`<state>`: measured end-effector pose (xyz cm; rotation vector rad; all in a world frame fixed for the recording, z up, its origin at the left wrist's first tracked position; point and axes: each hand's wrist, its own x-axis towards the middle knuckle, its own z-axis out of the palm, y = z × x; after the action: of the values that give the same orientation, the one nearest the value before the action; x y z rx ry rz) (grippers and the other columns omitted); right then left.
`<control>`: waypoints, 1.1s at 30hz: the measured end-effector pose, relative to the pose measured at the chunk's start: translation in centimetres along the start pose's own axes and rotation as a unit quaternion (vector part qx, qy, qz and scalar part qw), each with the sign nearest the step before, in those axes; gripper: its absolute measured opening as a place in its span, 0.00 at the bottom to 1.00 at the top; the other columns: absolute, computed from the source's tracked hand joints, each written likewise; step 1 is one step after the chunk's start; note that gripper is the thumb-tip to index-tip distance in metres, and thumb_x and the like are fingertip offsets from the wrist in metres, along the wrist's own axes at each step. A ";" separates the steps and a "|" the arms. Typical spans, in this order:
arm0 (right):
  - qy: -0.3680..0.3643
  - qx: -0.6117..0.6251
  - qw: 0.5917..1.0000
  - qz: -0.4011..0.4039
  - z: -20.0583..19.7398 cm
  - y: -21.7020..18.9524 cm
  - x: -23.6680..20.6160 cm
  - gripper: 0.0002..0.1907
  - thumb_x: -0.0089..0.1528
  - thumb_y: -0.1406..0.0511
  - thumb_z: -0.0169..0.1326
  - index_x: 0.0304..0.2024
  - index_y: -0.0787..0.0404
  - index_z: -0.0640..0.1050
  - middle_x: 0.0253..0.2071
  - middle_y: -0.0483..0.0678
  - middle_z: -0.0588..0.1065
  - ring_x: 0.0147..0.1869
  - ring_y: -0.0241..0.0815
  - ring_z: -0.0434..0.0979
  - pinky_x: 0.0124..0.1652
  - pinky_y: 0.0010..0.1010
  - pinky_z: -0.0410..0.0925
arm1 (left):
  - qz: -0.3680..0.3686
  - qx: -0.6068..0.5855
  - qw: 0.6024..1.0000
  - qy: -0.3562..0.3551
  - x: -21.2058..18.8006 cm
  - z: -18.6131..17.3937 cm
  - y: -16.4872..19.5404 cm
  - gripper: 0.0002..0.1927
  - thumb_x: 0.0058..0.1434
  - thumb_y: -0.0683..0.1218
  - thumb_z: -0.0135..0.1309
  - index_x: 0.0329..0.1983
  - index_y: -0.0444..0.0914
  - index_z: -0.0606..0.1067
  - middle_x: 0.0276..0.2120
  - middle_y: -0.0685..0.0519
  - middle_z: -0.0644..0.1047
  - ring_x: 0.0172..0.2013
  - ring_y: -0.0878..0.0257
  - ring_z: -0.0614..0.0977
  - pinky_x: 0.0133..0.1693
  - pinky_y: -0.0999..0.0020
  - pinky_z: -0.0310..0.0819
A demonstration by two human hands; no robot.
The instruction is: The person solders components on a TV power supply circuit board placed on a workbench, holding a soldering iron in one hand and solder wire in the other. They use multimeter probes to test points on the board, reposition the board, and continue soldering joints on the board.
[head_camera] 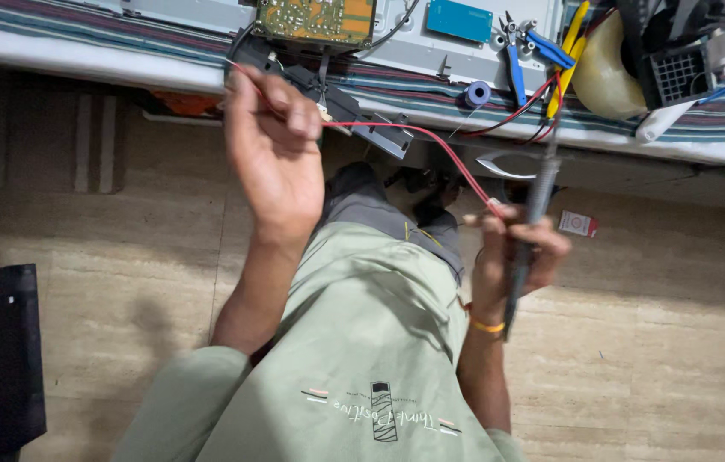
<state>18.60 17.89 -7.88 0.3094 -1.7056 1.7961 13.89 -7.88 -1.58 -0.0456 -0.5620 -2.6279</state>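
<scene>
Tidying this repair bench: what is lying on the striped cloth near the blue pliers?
On the striped cloth: blue pliers, a small solder spool, yellow-handled tools. The metal panel hides whatever lies beneath it.

Bench (80,51) carrying circuit board (315,19), blue-handled pliers (514,64), solder spool (477,92), yellow dome (606,73); small red-and-white box (578,224) on tiled floor (636,359).

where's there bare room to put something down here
Free: the tan floor left of the left hand, and the floor right of the right hand. Crowded: the bench edge by the blue pliers, circuit board and red wire.
</scene>
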 end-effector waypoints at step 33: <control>0.081 -0.431 0.896 -0.071 -15.0 3.4 19.6 0.19 0.82 0.63 0.35 0.54 0.74 0.72 0.48 0.57 0.73 0.50 0.46 0.70 0.53 0.36 0.68 | -0.466 0.712 0.399 -0.341 1.4 -16.5 -19.4 0.14 0.68 0.50 0.51 0.39 0.33 0.77 0.33 0.41 0.79 0.36 0.48 0.82 0.40 0.54 0.75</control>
<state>5.26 37.88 -1.39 -0.1000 -2.0927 0.7924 5.15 0.77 -23.95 -0.3344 -3.6964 -1.4632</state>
